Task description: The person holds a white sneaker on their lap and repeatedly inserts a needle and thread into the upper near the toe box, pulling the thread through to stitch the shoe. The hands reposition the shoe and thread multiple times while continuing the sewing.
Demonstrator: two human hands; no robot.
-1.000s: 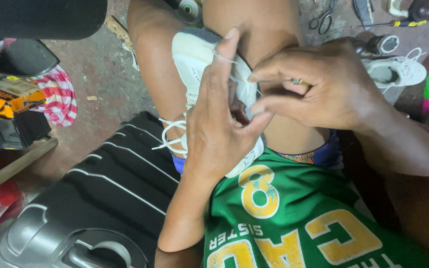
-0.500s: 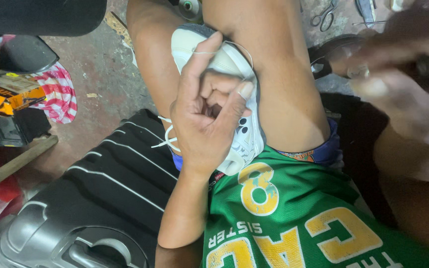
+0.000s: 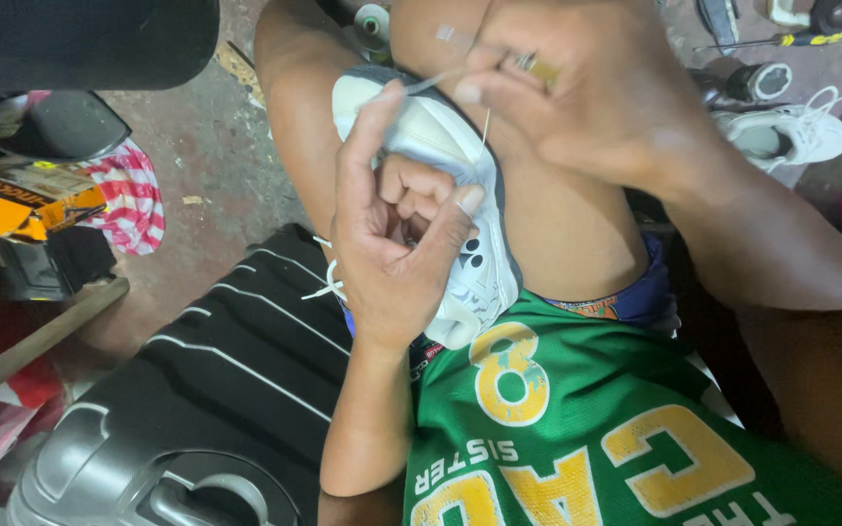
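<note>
Head view looks down on a white shoe [image 3: 460,244] wedged between the person's bare knees. Left hand [image 3: 392,244] is clamped on that shoe: the fingers curl down into its opening, the thumb presses against the side of the upper, and the forefinger stretches up along the toe end. Right hand [image 3: 577,88] sits just above the toe of the shoe, its fingertips pinched together on a thin thread [image 3: 484,127] that runs down to the shoe's upper; a small metal piece shows between those fingers, too small to tell what it is. A white lace [image 3: 326,282] hangs out from the shoe on its left side, below the left wrist.

Below the shoe lies the front of a green jersey [image 3: 587,438] with yellow figures. Left of the shoe, and touching the person's forearm, is a black striped cloth [image 3: 246,341], with a grey hard case [image 3: 119,468] further down from it. Far left of the shoe lie a red and white striped rag [image 3: 133,200] and an orange and black box [image 3: 21,200] on the concrete floor [image 3: 207,146]. Right of the shoe, well apart from it, a second white shoe [image 3: 791,136] rests on the floor, and a screwdriver [image 3: 782,41] lies above that.
</note>
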